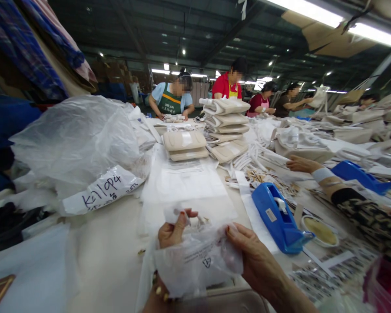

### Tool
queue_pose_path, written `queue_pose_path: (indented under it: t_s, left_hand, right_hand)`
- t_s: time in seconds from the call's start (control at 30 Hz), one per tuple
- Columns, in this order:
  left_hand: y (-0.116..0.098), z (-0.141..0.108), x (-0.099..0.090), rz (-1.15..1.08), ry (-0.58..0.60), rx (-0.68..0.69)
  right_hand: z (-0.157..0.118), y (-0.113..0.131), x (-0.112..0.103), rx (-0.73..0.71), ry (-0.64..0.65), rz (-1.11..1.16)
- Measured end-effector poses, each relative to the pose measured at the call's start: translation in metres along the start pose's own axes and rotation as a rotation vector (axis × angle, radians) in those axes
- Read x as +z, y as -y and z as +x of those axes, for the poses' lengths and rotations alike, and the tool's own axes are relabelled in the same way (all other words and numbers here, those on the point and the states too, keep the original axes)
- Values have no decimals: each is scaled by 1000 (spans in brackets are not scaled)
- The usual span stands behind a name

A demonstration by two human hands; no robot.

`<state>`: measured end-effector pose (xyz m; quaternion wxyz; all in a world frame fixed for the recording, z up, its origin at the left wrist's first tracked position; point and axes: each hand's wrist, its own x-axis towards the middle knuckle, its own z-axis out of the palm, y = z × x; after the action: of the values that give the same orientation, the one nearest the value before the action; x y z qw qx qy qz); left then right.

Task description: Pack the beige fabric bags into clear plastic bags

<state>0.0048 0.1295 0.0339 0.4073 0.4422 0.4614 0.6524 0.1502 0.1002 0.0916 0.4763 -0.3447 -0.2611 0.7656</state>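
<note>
Between my two hands is a small translucent plastic bag (198, 261) with fine print and a triangular recycling mark. My left hand (174, 232) pinches its upper left part, thumb raised against the fingers. The fingers of my right hand (244, 243) close on the bag's upper right edge. Some small beige bits show behind the bag's top edge, too unclear to name. Below the bag, at the bottom edge, lies a beige item (221, 302), partly hidden. White sheets (185, 191) lie flat beyond my hands.
A blue tape dispenser (275, 217) and a round tub (319, 230) stand to the right. Stacked beige bags (185, 145) sit ahead. A large clear plastic sack (81, 143) is at left. Another person's hand (303, 164) reaches in from the right; several people work across the table.
</note>
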Motion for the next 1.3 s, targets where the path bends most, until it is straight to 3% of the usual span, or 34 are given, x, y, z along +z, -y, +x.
queue_pose_path:
  t_s: [0.07,0.13,0.23,0.33,0.5,0.6,0.7,0.8,0.87,1.0,1.1,1.2,1.3]
  left_hand:
    - [-7,2,-3,-178,-94,-128]
    - [-16,6,-6,-363,-157,-235]
    - [-28,11,-10,-496,-163,-320]
    - [-33,11,-13,-441,-130,-318]
    - [-32,5,-24,-145,5,-220]
    - [-34,3,-30,129,163,-122]
    - [-41,1,-29,517,305,211]
    - [-49,-2,-25,880,314,626]
    - [-53,-4,-24,1023,249,748]
    - [-52,-5,-23,1118,142,773]
    - [-49,-6,-20,1053,182,769]
    - [-51,-8,-16,911,360,639]
    - [-54,-10,-17,857,626,359]
  right_hand:
    - [-2,-6,-4,-8,-44,-132]
    - [0,-16,-9,-85,-89,-401]
    - [8,-33,-15,-366,-161,-940]
    - [14,-46,-19,-588,-237,-1283]
    - [17,-50,-21,-759,-374,-1584]
    - [18,-51,-22,-806,-423,-1660]
    - [20,-53,-23,-828,-428,-1697]
    - [21,-54,-24,-862,-429,-1720]
    - [20,-52,-23,-870,-432,-1691]
    - [18,-48,-16,-692,-360,-1506]
    - [19,-50,-14,-601,-291,-1438]
    - [22,-56,-17,-625,-214,-1483]
    - [20,-55,-18,-533,-133,-1492]
